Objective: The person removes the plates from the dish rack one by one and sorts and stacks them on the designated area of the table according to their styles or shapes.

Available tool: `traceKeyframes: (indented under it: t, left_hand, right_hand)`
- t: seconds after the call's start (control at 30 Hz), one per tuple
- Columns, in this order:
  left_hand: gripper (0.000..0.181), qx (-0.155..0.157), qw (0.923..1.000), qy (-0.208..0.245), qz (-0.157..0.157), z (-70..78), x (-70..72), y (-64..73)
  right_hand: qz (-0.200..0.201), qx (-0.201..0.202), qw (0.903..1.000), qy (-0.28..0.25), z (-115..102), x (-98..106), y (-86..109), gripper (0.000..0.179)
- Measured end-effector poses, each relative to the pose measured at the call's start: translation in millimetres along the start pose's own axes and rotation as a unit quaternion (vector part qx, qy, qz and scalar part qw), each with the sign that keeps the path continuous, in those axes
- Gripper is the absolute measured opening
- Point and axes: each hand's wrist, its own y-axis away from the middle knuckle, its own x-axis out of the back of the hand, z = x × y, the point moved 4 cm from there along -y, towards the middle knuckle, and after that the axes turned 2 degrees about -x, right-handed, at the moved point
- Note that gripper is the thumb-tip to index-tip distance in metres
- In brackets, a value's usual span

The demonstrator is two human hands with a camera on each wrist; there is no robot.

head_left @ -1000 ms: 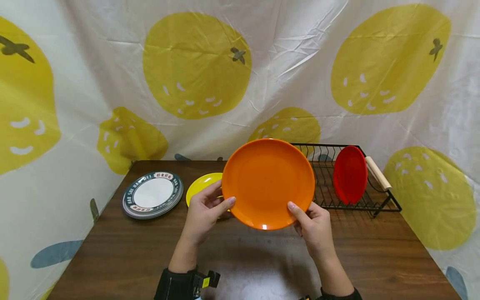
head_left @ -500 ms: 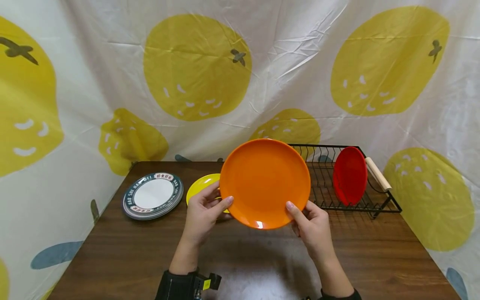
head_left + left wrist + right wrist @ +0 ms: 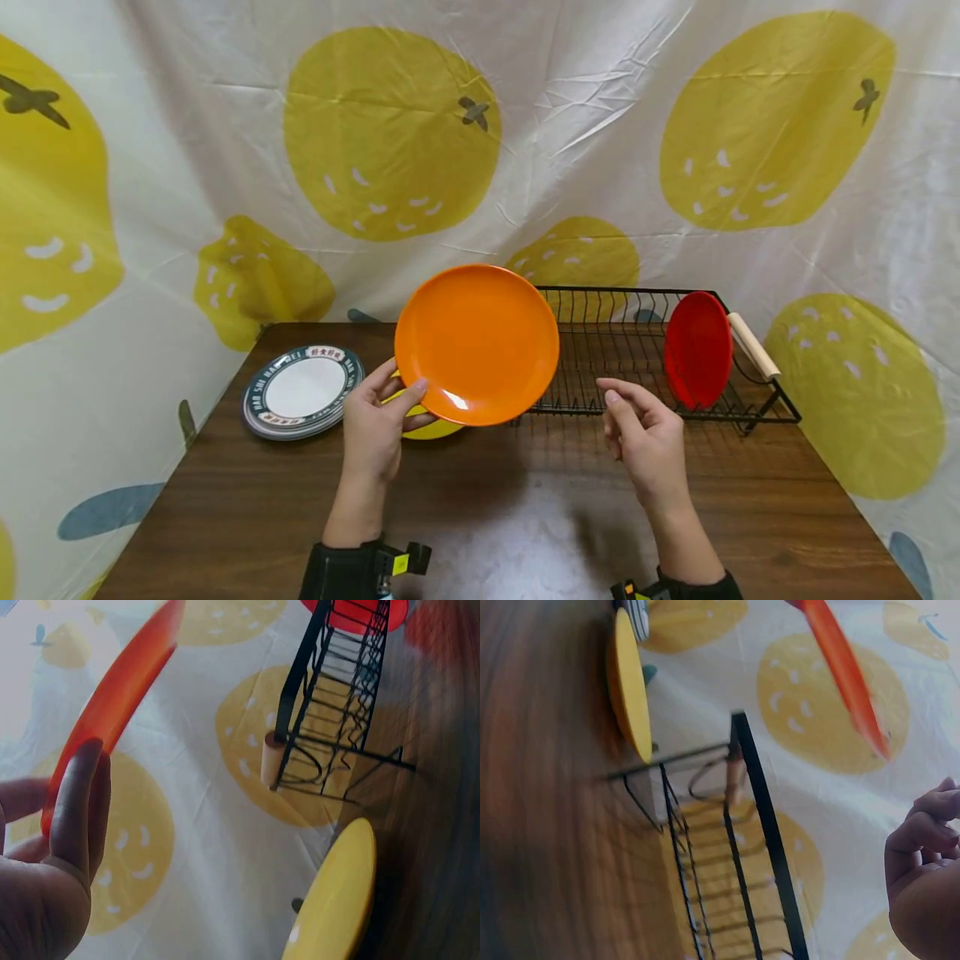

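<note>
My left hand (image 3: 372, 435) grips the orange plate (image 3: 477, 345) by its lower left rim, thumb on the face and fingers behind. The plate is raised off the table and tilted toward me; the left wrist view shows the same orange plate (image 3: 112, 701) nearly edge-on. Apart from it, to the right, my right hand (image 3: 651, 446) hovers before the rack with loosely curled fingers and nothing in them. Behind the left hand lies a yellow plate (image 3: 435, 430), mostly covered by the orange one. In the right wrist view the right hand (image 3: 926, 870) is partly cut off.
A black wire dish rack (image 3: 592, 410) with a wooden handle (image 3: 753, 347) stands at the back right. One red plate (image 3: 697, 350) stands upright in its right part. A stack of white plates with dark patterned rims (image 3: 303, 390) lies at the left of the wooden table (image 3: 247, 525).
My right hand has let go of the orange plate and moved slightly right. The left hand has carried the plate left and a little up, uncovering more of the rack.
</note>
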Motion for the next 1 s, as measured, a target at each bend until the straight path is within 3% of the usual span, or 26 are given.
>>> traceKeyframes:
  t: [0.1,0.17,0.23,0.33,0.37,0.53,0.63,0.73,0.87,1.0]
  left_hand:
    - [0.05,0.018,0.999,-0.003,0.041,-4.9,11.5,-4.4]
    - [0.051,0.031,0.9975,-0.01,0.063,-8.8,18.6,-6.9]
    - [0.052,0.048,0.9956,-0.017,0.079,-11.9,25.4,-8.3]
    - [0.055,0.07,0.9931,-0.021,0.092,-16.9,37.1,-8.7]
    - [0.056,0.077,0.9921,-0.02,0.097,-18.7,41.5,-8.4]
    - [0.058,0.106,0.9863,-0.022,0.124,-31.1,62.3,-7.3]
    - [0.058,0.121,0.9838,-0.029,0.129,-39.7,69.8,-9.4]
    - [0.059,0.135,0.9819,-0.041,0.126,-48.3,73.7,-13.0]
    - [0.062,0.151,0.9781,-0.052,0.133,-57.4,79.1,-13.9]
    - [0.063,0.158,0.9764,-0.053,0.137,-64.4,78.0,-15.1]
  right_hand:
    - [0.018,0.026,0.9992,0.027,-7.0,13.0,-11.0,0.018]
    - [0.032,0.071,0.9933,0.085,-12.5,24.3,-20.4,0.018]
    - [0.052,0.119,0.9773,0.167,-18.3,37.4,-30.7,0.019]
    - [0.097,0.178,0.9384,0.28,-25.5,59.4,-45.6,0.021]
    - [0.108,0.183,0.9297,0.301,-27.3,66.5,-49.6,0.022]
    - [0.144,0.18,0.9007,0.368,-26.7,99.1,-63.7,0.027]
    - [0.157,0.174,0.8776,0.418,-21.1,118.4,-70.5,0.029]
    - [0.161,0.143,0.8594,0.464,-13.3,137.6,-77.5,0.033]
    - [0.126,0.069,0.8479,0.51,1.1,153.3,-84.4,0.04]
    - [0.086,0.026,0.8404,0.534,10.9,160.9,-87.5,0.046]
